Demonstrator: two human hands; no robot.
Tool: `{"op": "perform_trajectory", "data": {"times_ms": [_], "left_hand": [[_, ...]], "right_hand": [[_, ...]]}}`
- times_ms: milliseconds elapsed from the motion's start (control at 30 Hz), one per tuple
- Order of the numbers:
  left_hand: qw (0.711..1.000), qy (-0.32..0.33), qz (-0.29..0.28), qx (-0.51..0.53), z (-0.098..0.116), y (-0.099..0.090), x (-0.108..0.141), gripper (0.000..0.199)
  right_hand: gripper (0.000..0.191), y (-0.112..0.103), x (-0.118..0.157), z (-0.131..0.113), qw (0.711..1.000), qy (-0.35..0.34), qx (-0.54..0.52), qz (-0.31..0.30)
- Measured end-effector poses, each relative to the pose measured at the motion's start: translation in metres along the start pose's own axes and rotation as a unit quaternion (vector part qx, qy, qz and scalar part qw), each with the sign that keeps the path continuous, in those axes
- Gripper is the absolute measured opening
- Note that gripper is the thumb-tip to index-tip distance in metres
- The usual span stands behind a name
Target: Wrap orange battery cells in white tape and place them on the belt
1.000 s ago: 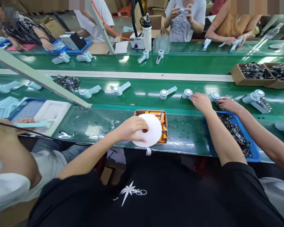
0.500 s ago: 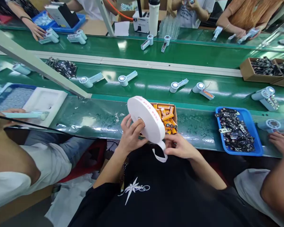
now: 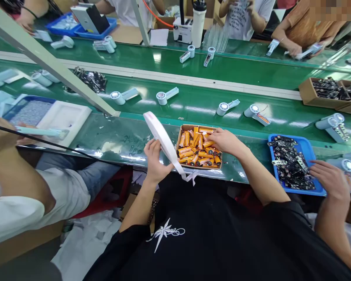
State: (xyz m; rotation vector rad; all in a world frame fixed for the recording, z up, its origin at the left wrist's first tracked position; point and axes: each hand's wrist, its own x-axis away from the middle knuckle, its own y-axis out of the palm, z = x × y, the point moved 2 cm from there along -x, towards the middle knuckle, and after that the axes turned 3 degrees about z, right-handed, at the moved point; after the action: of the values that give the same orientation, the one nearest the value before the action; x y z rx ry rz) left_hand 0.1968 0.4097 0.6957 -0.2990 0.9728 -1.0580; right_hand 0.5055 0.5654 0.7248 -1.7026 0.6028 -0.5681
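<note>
My left hand (image 3: 156, 162) is closed on a big flat roll of white tape (image 3: 163, 137), held nearly edge-on to me. The roll's loose tail (image 3: 188, 178) hangs curled at its lower end, in front of my black shirt. Just right of the roll, an open cardboard box (image 3: 179, 134) on the bench holds many orange cylindrical batteries (image 3: 193, 150). My right hand (image 3: 226, 141) reaches over the box's right side, its fingers bent together on a battery near the back; its fingertips are partly hidden.
A blue tray (image 3: 312, 150) of small circuit boards stands right, with a co-worker's hand (image 3: 329, 177) at it. Light-blue handheld fans (image 3: 162, 97) lie along the green conveyor belt (image 3: 193, 105). A slanted metal post (image 3: 55, 74) rises at left, near a white foam tray (image 3: 62, 121).
My right hand has left the tape's tail and moved up to the battery box. The roll has turned edge-on and shifted left. At right, a co-worker's hand has come to the blue tray.
</note>
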Motion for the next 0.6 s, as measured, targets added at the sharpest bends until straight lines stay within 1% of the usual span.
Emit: {"op": "perform_trajectory", "data": {"times_ms": [33,67,100,133,167,200,233,267,300,333,400,467,533,600], "left_hand": [[1.0,0.022,0.004,-0.005,0.005,0.0,0.0,0.093],[0.999,0.043,0.009,-0.01,0.009,0.0,-0.001,0.091],[0.998,0.061,0.012,-0.018,0.012,0.0,-0.001,0.091],[0.997,0.074,0.01,-0.031,0.016,-0.001,-0.001,0.091],[0.995,0.085,0.005,-0.045,0.019,-0.002,-0.001,0.09],[0.994,0.096,-0.001,-0.059,0.023,-0.003,-0.001,0.089],[0.992,0.107,-0.007,-0.072,0.027,-0.004,-0.002,0.087],[0.989,0.117,-0.012,-0.084,0.031,-0.005,-0.002,0.085],[0.988,0.125,-0.016,-0.093,0.035,-0.005,-0.002,0.082],[0.986,0.129,-0.02,-0.1,0.038,-0.005,-0.003,0.08],[0.985,0.127,-0.033,-0.111,0.043,-0.005,-0.004,0.078],[0.983,0.125,-0.051,-0.123,0.043,-0.004,-0.004,0.077],[0.979,0.133,-0.064,-0.139,0.042,-0.003,-0.004,0.077],[0.974,0.147,-0.076,-0.154,0.042,-0.003,-0.004,0.077]], "right_hand": [[0.022,0.0,-0.002,0.003,1.0,0.008,-0.018,-0.003],[0.021,-0.003,-0.001,0.005,0.998,0.023,-0.06,0.014],[0.022,-0.006,0.001,0.006,0.99,0.043,-0.127,0.048],[0.026,-0.01,0.006,0.005,0.97,0.064,-0.216,0.089],[0.034,-0.015,0.011,0.003,0.937,0.08,-0.315,0.129],[0.042,-0.018,0.018,-0.002,0.894,0.086,-0.41,0.159],[0.05,-0.021,0.024,-0.008,0.85,0.082,-0.491,0.173],[0.056,-0.022,0.029,-0.015,0.814,0.072,-0.55,0.172],[0.062,-0.023,0.034,-0.024,0.79,0.062,-0.588,0.165],[0.065,-0.023,0.037,-0.032,0.776,0.057,-0.608,0.157],[0.067,-0.023,0.041,-0.047,0.768,0.066,-0.619,0.152],[0.068,-0.025,0.044,-0.055,0.775,0.092,-0.605,0.159],[0.069,-0.033,0.046,-0.057,0.799,0.11,-0.569,0.16],[0.067,-0.044,0.048,-0.056,0.84,0.109,-0.51,0.148]]}}
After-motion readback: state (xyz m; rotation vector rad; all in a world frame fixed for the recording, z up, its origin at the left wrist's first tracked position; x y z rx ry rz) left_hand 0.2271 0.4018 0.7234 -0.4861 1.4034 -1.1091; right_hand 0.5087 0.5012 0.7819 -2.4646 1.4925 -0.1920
